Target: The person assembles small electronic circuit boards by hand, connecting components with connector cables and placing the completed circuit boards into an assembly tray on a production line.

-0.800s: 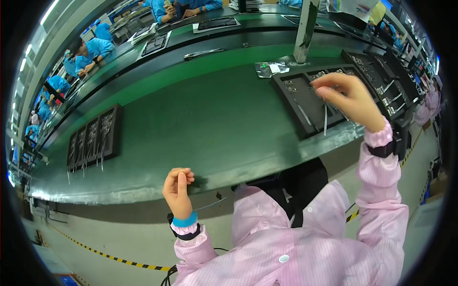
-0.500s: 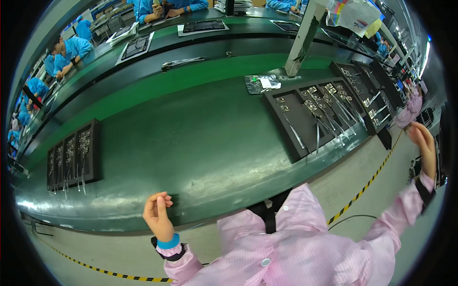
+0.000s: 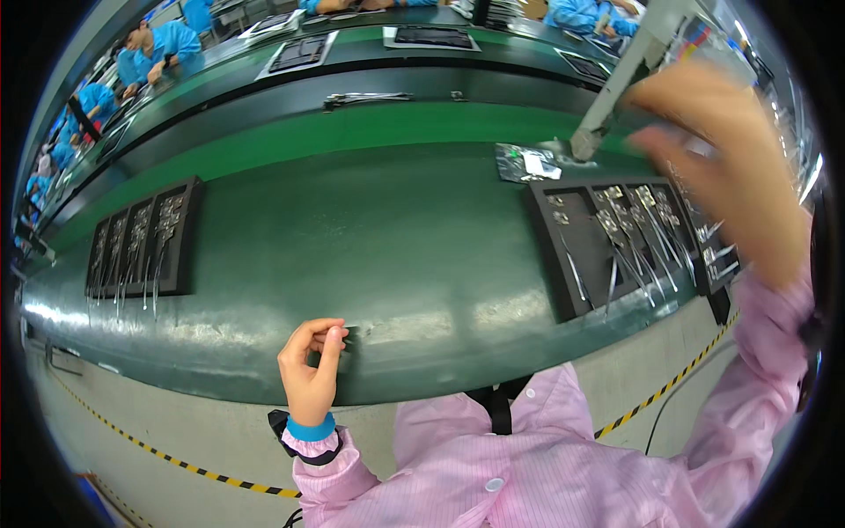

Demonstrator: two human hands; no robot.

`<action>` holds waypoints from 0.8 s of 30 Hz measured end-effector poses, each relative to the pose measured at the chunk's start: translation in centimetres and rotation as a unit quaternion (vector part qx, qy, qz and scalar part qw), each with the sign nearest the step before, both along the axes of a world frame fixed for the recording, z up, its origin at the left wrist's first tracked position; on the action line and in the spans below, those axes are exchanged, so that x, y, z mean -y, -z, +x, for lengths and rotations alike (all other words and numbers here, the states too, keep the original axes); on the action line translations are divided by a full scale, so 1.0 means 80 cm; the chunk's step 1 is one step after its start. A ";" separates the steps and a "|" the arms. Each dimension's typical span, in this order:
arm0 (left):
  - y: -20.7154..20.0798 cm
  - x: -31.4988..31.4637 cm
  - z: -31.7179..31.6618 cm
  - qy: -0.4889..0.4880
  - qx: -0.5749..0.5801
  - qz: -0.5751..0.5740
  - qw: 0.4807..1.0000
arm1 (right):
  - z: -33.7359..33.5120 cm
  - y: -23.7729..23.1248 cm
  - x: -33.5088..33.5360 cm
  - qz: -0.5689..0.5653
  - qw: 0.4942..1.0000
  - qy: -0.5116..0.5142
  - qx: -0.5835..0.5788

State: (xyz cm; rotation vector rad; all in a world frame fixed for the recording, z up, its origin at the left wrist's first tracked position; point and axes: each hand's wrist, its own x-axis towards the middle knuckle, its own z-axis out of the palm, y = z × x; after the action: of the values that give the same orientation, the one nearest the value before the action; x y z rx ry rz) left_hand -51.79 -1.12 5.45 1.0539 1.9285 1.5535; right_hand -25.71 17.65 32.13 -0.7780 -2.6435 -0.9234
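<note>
My left hand (image 3: 310, 368) is over the near edge of the green-topped workbench (image 3: 352, 255), with a blue band at its wrist. Its thumb and bent fingertips come together in a pinch; whether anything small is between them I cannot make out. Blurred by motion, my right hand (image 3: 726, 132) is raised at the far right, thumb and fingers apart, with nothing visible between them. It is nearest to a black compartment tray (image 3: 547, 264) that holds several small metal parts with thin silver strips. Behind the hand, a second dark tray (image 3: 715, 283) is partly hidden.
Another black tray of similar parts (image 3: 185, 251) lies at the left. A shiny packet (image 3: 526, 163) sits by a pale post (image 3: 616, 92). Beyond runs a dark line with flat panels (image 3: 431, 37), where people in blue work. Yellow-black tape (image 3: 198, 471) marks the floor.
My right hand has swung up and inward from the far right side and now covers part of the trays there. The view has shifted; my left hand keeps its pinch.
</note>
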 end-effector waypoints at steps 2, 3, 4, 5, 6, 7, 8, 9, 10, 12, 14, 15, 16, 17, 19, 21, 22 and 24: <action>-0.008 -0.008 -0.009 -0.008 -0.035 0.005 0.999 | -0.064 0.054 -0.088 -0.094 0.987 -0.019 0.127; -0.010 -0.011 -0.014 -0.018 -0.078 -0.001 0.997 | -0.092 0.066 -0.127 -0.099 0.981 -0.003 0.165; -0.007 -0.013 -0.017 -0.025 -0.076 0.003 0.997 | -0.118 0.080 -0.170 -0.059 0.986 -0.017 0.155; -0.001 -0.018 -0.019 -0.058 -0.084 0.014 0.995 | -0.145 0.094 -0.214 -0.018 0.989 -0.035 0.144; 0.003 -0.019 -0.023 -0.098 -0.095 0.019 0.990 | -0.183 0.111 -0.250 -0.023 0.989 -0.032 0.140; 0.012 -0.023 -0.025 -0.116 -0.093 0.018 0.989 | -0.213 0.127 -0.277 -0.027 0.990 -0.020 0.140; 0.015 -0.016 -0.028 -0.111 -0.110 0.002 0.988 | -0.248 0.149 -0.299 -0.156 0.979 -0.067 0.114; 0.016 -0.013 -0.027 -0.099 -0.124 -0.008 0.987 | -0.274 0.165 -0.320 -0.278 0.951 -0.105 0.090; 0.009 -0.024 -0.018 -0.082 -0.113 0.014 0.990 | -0.283 0.179 -0.347 -0.358 0.927 -0.094 0.054; 0.009 -0.027 -0.012 -0.059 -0.113 -0.003 0.992 | -0.328 0.231 -0.385 -0.361 0.925 -0.117 0.033; 0.011 -0.028 -0.009 -0.039 -0.127 -0.011 0.991 | -0.358 0.280 -0.418 -0.350 0.928 -0.123 -0.021; 0.013 -0.029 -0.008 -0.034 -0.136 -0.012 0.990 | -0.370 0.304 -0.431 -0.344 0.930 -0.120 -0.047; 0.014 -0.032 -0.008 -0.039 -0.133 0.002 0.990 | -0.380 0.324 -0.445 -0.349 0.929 -0.106 -0.070; 0.014 -0.031 -0.009 -0.035 -0.118 -0.004 0.992 | -0.390 0.335 -0.449 -0.391 0.914 -0.080 -0.067; 0.012 -0.032 -0.010 -0.044 -0.105 -0.004 0.994 | -0.406 0.352 -0.450 -0.387 0.918 -0.051 -0.066; 0.012 -0.032 -0.013 -0.047 -0.109 -0.012 0.993 | -0.425 0.351 -0.453 -0.438 0.897 0.001 -0.059; 0.012 -0.033 -0.013 -0.045 -0.115 -0.012 0.992 | -0.432 0.351 -0.456 -0.450 0.891 0.001 -0.058; 0.011 -0.034 -0.013 -0.044 -0.111 -0.016 0.993 | -0.443 0.358 -0.459 -0.483 0.873 0.007 -0.068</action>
State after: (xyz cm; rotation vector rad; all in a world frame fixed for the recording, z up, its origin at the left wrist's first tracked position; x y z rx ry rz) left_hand -52.80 1.56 4.55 1.1862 2.1664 1.5001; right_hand -61.14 54.40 3.51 -0.9737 -2.8638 0.5475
